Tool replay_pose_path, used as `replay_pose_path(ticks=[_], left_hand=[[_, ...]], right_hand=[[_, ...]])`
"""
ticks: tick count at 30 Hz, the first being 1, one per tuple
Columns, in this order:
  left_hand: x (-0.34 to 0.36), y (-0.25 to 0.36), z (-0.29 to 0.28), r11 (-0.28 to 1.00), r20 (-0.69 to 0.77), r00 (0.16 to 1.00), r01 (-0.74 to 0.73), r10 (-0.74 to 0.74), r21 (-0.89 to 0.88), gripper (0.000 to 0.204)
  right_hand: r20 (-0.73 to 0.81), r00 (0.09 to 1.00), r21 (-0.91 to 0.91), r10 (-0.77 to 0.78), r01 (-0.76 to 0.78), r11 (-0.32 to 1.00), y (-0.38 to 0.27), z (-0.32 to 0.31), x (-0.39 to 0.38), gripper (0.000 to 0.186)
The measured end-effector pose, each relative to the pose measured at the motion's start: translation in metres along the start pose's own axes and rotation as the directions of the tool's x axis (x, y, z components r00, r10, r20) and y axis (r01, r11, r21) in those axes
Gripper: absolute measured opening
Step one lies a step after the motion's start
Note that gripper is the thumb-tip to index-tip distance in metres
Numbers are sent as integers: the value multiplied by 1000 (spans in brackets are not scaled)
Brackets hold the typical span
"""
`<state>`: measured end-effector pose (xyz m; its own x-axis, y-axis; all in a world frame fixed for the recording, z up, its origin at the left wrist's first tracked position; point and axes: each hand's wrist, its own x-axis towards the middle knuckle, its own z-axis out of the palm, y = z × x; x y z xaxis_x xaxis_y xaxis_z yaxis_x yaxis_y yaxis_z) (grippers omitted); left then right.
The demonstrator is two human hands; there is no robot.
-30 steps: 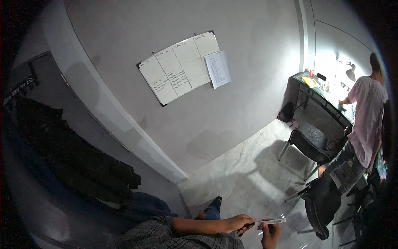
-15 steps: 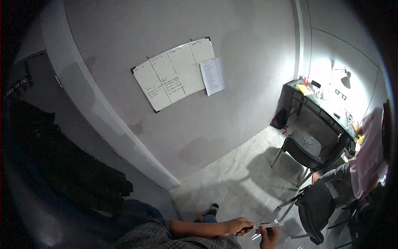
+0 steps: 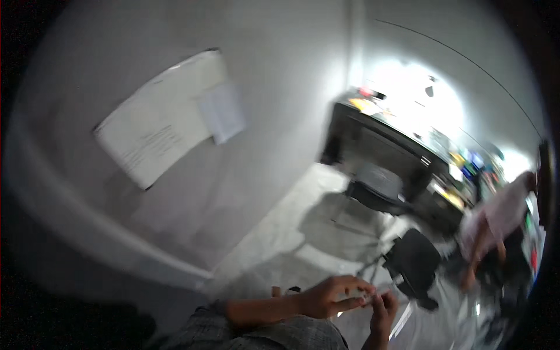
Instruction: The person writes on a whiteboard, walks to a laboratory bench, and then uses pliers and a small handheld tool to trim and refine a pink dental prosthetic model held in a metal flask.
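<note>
The left hand (image 3: 326, 296) and right hand (image 3: 383, 309) are close together, both curled; blur prevents telling whether either pinches anything. A black chair (image 3: 414, 256) stands beyond them.

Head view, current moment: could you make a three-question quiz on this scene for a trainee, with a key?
1. True or false: the person's bare left hand and bare right hand are close together.
2. What overlaps the right side of the white rectangular whiteboard? a) a black jacket; b) a white paper sheet; c) a red clock.
3. Fill in: the co-worker at the picture's right wears a pale ___ top.

Key: 1 true; 2 b; 3 pink.
</note>
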<state>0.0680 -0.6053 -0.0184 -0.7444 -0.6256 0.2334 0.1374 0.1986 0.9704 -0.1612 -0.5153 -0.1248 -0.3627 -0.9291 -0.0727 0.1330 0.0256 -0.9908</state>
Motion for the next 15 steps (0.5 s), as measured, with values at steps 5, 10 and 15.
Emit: replay_pose_path(ticks=[5,10,15], left_hand=[[61,87,-45,793,389,717,-383,578,-473,52],[111,107,3,487,360,457,-196,813,-851,61],[135,117,32,241,223,424,13,878,-971,75]], right_hand=[[-1,999,119,-50,50,992,-49,31,25,14],[-261,962,134,-77,115,984,-36,11,-30,17],[-649,761,56,7,39,998,-17,17,-105,19]])
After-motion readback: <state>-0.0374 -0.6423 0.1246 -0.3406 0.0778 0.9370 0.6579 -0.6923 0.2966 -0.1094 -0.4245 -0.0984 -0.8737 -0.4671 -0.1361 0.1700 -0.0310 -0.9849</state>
